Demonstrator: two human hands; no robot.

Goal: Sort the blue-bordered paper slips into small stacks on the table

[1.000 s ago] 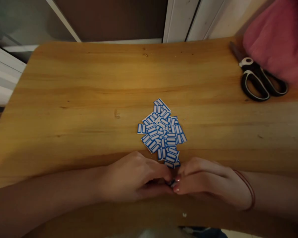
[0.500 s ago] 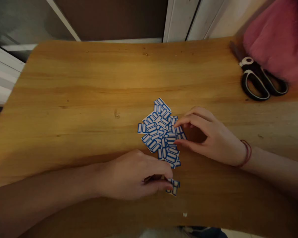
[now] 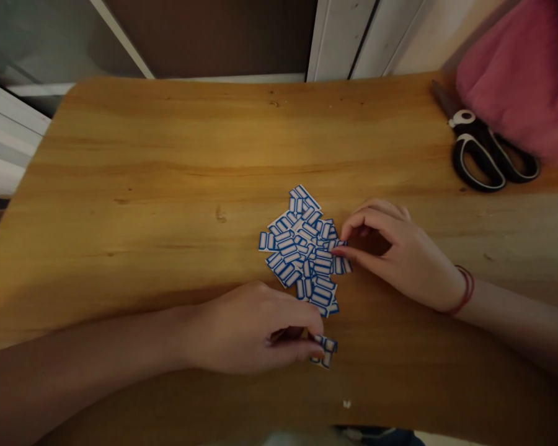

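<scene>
Table: we see a wooden table [image 3: 167, 161] filling most of the view, its grain running left to right, with a wall and white trim behind its far edge.
Pink cloth: a pink cloth [image 3: 521, 68] sits at the far right corner, partly off the frame.
Scissors: black-handled scissors [image 3: 488, 152] lie just beside the cloth, blades pointing toward the far edge, well apart from both hands.
Left hand: our left hand [image 3: 251, 328] rests on the table near the front edge, thumb and fingertips pinched shut on a small stack of labels [image 3: 324, 350] that sticks out to the right of the fingers.
Right hand: our right hand [image 3: 400, 251] rests at the right side of the pile, a red string around the wrist; thumb and forefinger are nearly closed on the edge of one label in the pile, though we cannot tell whether it is lifted clear.
Pile of labels: a loose pile of labels [image 3: 302, 244], small white rectangles with blue borders, lies near the table's middle, overlapping at all angles, between the two hands and just beyond the held stack.
Scrap: a tiny white scrap [image 3: 346, 404] lies near the front edge, apart from the stack.
</scene>
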